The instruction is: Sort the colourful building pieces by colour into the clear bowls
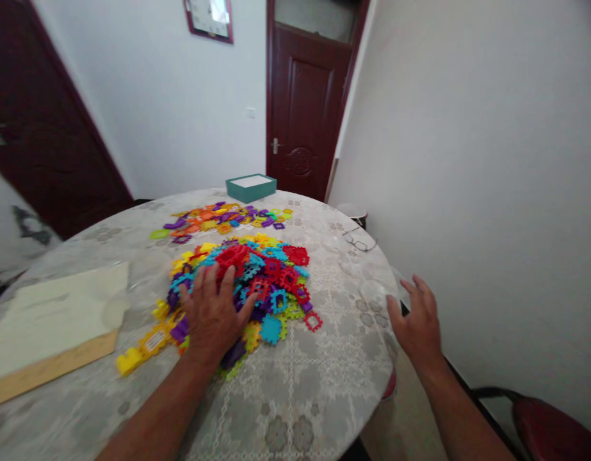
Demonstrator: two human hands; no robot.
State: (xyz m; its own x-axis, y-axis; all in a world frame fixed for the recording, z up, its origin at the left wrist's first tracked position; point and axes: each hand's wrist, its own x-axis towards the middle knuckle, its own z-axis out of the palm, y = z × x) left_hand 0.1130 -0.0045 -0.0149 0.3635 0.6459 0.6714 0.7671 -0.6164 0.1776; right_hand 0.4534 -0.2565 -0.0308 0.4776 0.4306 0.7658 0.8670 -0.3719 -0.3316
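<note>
A heap of colourful plastic interlocking blocks (271, 272) lies on the round table in front of me, in red, blue, yellow, purple and green. My left hand (213, 314) rests over the heap's near left side, fingers spread, close to the red and purple pieces. Beside it, a yellow joined strip of blocks (153, 340) reaches out to the left. A single red square frame piece (313, 321) lies at the heap's right edge. Out past the table's right edge hovers my right hand (417, 320), its fingers apart and nothing in them.
Behind the heap lies a flatter spread of blocks (228, 219), with a green box (251, 189) farther back. Eyeglasses (360, 243) lie near the table's right edge. Paper (59, 314) and a wooden ruler (55, 367) are at left. A red chair (554, 422) stands at lower right.
</note>
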